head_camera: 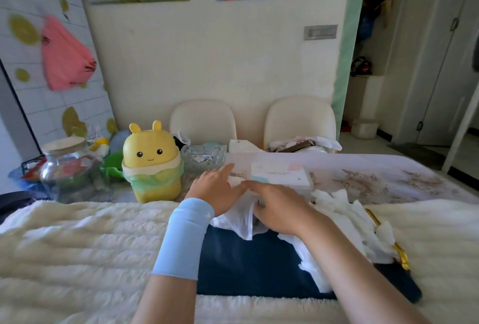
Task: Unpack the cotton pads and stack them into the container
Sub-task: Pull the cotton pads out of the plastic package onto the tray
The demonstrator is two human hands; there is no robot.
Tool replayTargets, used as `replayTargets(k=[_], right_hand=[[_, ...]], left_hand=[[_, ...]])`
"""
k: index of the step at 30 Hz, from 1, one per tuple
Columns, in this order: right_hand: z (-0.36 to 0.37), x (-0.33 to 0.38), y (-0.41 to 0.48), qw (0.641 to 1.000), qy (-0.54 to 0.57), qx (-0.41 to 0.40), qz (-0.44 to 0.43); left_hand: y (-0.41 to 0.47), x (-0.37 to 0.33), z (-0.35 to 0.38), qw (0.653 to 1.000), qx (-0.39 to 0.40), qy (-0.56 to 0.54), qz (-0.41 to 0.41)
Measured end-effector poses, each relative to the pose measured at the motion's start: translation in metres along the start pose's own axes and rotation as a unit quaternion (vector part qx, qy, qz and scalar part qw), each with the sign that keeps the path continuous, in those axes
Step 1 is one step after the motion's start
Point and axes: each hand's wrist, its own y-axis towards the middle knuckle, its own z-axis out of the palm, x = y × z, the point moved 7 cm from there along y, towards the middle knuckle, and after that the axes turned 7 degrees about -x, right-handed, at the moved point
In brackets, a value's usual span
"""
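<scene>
A clear plastic container with a white printed label on its lid stands on the table just beyond my hands. A thin white plastic wrapper lies bunched under them on a dark blue cloth. My left hand, wearing a light blue wrist sleeve, rests with straight fingers against the container's left side. My right hand lies over the wrapper with its fingers reaching toward the container's front. What the fingertips pinch is blurred. Loose white cotton pads lie scattered to the right.
A yellow bunny-shaped mini bin stands at the left, with a glass jar beyond it. A glass tray sits behind the container. A fluffy white blanket covers the near side. Two cream chairs stand behind the table.
</scene>
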Motion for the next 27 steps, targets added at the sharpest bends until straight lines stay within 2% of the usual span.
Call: replayTargets(k=[2, 4, 6, 9, 13, 16, 19, 21, 23, 24, 25, 27], right_hand=[[-0.013, -0.006, -0.005, 0.995, -0.040, -0.090, 0.024], [-0.022, -0.013, -0.009, 0.988, -0.023, -0.137, 0.071], [-0.021, -0.014, -0.010, 0.986, -0.015, -0.135, 0.097], [-0.016, -0.004, -0.008, 0.988, 0.013, -0.140, 0.070], [-0.013, -0.008, -0.005, 0.959, 0.201, -0.128, 0.155], [-0.013, -0.015, -0.004, 0.966, 0.163, -0.121, 0.158], [-0.014, -0.028, -0.007, 0.967, 0.168, -0.086, 0.172], [-0.024, -0.032, -0.011, 0.979, 0.069, -0.067, 0.179], [-0.036, -0.031, -0.013, 0.982, -0.055, -0.068, 0.170], [-0.039, -0.030, -0.011, 0.983, -0.062, -0.076, 0.154], [-0.045, -0.021, -0.011, 0.987, -0.025, -0.099, 0.120], [-0.053, -0.004, -0.009, 0.981, 0.118, -0.145, 0.061]], left_hand=[[0.003, 0.003, -0.007, 0.998, -0.023, -0.050, -0.018], [0.005, 0.014, -0.011, 0.996, -0.047, -0.050, -0.049], [0.004, 0.026, -0.006, 0.996, -0.033, -0.030, -0.076], [-0.001, 0.032, 0.001, 0.990, -0.028, -0.090, -0.105], [-0.002, 0.029, -0.009, 0.971, -0.078, -0.188, -0.123], [0.000, 0.030, -0.014, 0.975, -0.087, -0.149, -0.140], [-0.005, 0.039, -0.009, 0.973, -0.050, -0.116, -0.194], [-0.005, 0.044, -0.004, 0.967, -0.023, -0.154, -0.204], [-0.007, 0.037, -0.012, 0.965, -0.041, -0.188, -0.180], [-0.006, 0.031, -0.018, 0.969, -0.065, -0.185, -0.149], [-0.007, 0.021, -0.027, 0.973, -0.093, -0.178, -0.116], [-0.008, 0.001, -0.042, 0.972, -0.131, -0.186, -0.058]])
